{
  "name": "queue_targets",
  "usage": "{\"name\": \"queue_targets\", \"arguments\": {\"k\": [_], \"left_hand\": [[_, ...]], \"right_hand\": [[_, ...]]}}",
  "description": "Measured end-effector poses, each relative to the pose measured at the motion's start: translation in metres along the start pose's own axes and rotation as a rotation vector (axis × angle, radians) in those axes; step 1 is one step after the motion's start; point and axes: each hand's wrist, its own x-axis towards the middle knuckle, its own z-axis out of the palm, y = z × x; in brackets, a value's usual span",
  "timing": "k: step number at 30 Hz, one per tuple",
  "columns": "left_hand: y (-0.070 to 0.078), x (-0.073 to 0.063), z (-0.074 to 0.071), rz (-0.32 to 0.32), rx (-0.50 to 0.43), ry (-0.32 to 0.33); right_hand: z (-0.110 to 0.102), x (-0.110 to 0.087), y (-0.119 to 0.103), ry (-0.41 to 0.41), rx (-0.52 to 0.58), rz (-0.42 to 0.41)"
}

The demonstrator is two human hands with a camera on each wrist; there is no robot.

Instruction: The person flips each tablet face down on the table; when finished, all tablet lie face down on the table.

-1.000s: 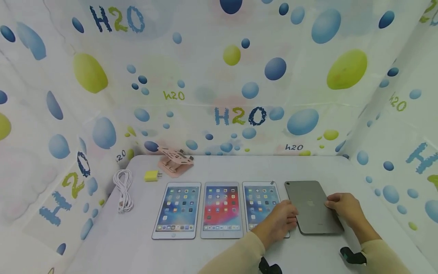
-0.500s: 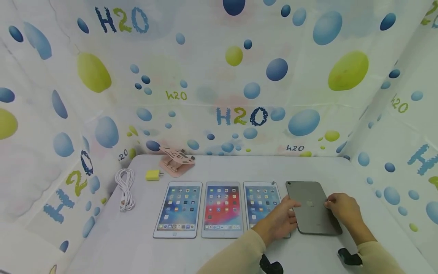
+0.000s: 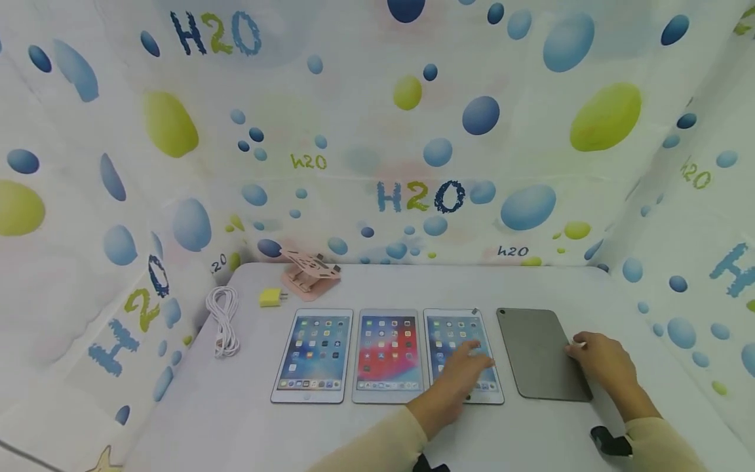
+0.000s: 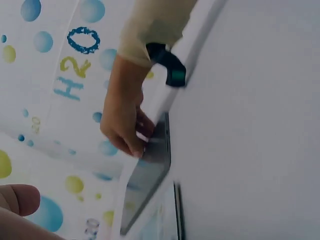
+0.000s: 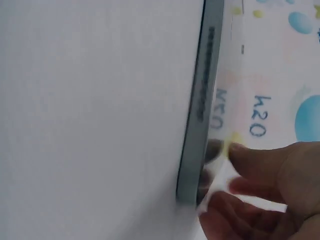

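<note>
Gray tablet (image 3: 539,357) is laid back side up at the right end of a row of four on the white counter (image 3: 236,419); smooth sheen, rounded corners, camera dot at the top left corner. From the right wrist, its thin metal edge is seen with a row of small openings, and printed letters are mirrored in the back. Three white-framed tablets are lined up to its left, screens lit: a clipped-corner one (image 3: 451,328) next to it, a red-blue one (image 3: 387,354), then a leftmost one (image 3: 312,357). Gaps are narrow between them all; counter surface is left in front of the row and to the gray one's right. White cable (image 3: 223,321) in a coil, yellow plug (image 3: 271,297) and pink folding stand (image 3: 312,275) are set behind, at left. Hands are held apart: the gray one's right edge is pinched by the right hand (image 3: 607,367), wrist bent inward; whether that edge is lifted can't be told. Left hand (image 3: 451,383) is held over the clipped-corner screen, fingers loosely bent, nothing gripped. Black straps are worn below both tan sleeves (image 3: 377,442).
</note>
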Motion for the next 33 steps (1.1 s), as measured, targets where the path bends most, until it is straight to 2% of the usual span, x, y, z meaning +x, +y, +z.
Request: {"name": "queue_targets", "arguments": {"k": [2, 4, 5, 7, 9, 12, 15, 21, 27, 33], "left_hand": [[0.002, -0.004, -0.018, 0.021, 0.056, 0.040], [0.004, -0.004, -0.036, 0.041, 0.067, 0.060], [0.005, -0.004, -0.045, 0.048, 0.072, 0.072], [0.007, -0.005, -0.058, 0.047, 0.077, 0.090], [0.008, -0.006, -0.067, 0.044, 0.083, 0.098], [0.008, -0.008, -0.075, 0.036, 0.092, 0.090], [0.006, -0.011, -0.077, 0.030, 0.089, 0.070], [0.004, -0.013, -0.078, 0.008, 0.069, 0.066], [0.002, -0.011, -0.080, 0.025, 0.077, 0.049], [0.001, -0.010, -0.080, 0.024, 0.083, 0.033]], "right_hand": [[0.002, -0.009, -0.011, 0.074, 0.060, -0.019], [0.006, -0.017, -0.031, 0.105, 0.194, -0.053], [0.009, -0.020, -0.043, 0.091, 0.294, -0.082], [0.014, -0.025, -0.066, -0.009, 0.522, -0.112], [0.020, -0.030, -0.087, -0.153, 0.710, -0.089], [0.029, -0.034, -0.108, -0.302, 0.876, -0.014], [0.036, -0.037, -0.116, -0.345, 0.945, 0.056], [0.044, -0.037, -0.112, -0.372, 1.023, 0.104], [0.042, -0.039, -0.109, -0.399, 1.050, 0.092], [0.039, -0.040, -0.110, -0.397, 1.008, 0.080]]}}
